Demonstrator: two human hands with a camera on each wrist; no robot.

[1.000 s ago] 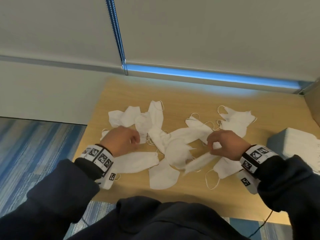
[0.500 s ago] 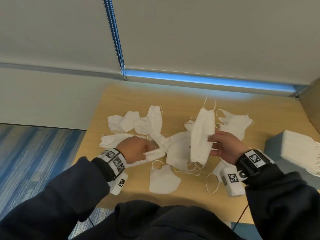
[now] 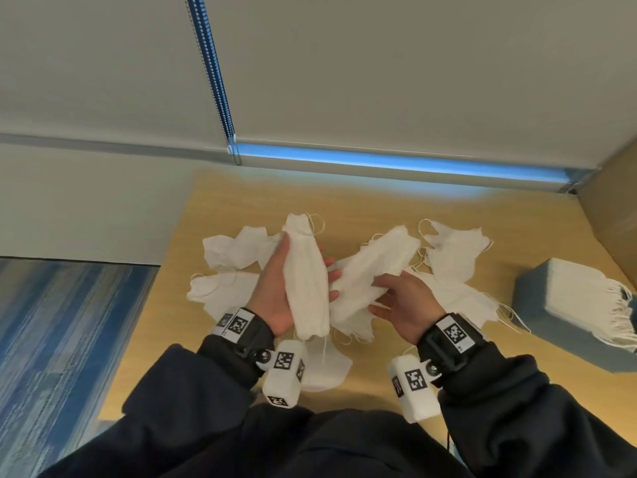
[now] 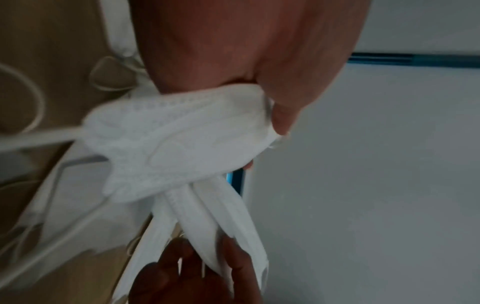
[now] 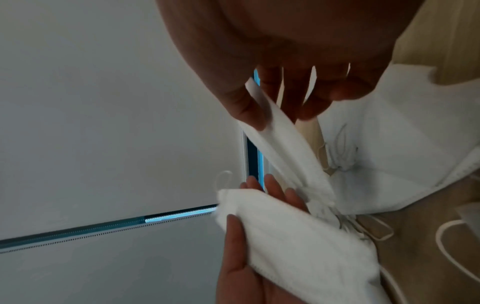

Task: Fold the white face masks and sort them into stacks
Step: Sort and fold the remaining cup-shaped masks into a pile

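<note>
Holding one folded mask apiece, both hands are raised over the middle of the table [image 3: 344,201], above the loose pile. The left hand [image 3: 275,298] lies palm-up with a folded mask [image 3: 306,284] along it, thumb on one long edge and fingers showing past the other — a light clasp round the fold, apparently to keep the halves from springing open. The left wrist view confirms it: the thumb presses over the mask's end.

The right hand [image 3: 403,305] pinches a second folded mask [image 3: 372,270] between thumb and fingertips at its near end; the rest slants away toward the table's far right. In the right wrist view this pinch is narrow, thumb against the fingers with the fabric between. The two masks meet or cross near the left fingertips; whether they actually touch I cannot tell.

Judgement: the pair is being brought together so the second can be laid on the first, forming a stack in hand before it is set down.

Unfolded masks [image 3: 234,250] lie scattered from the table's left edge across its centre, with more toward the right [image 3: 451,250] and one at the near edge [image 3: 327,370]. A finished stack [image 3: 586,291] rests on a grey box [image 3: 541,312] at the right edge, ear loops hanging over its side — the likely destination. Much of the pile remains unfolded. Trailing ear loops could snag on neighbouring masks during transfer.
</note>
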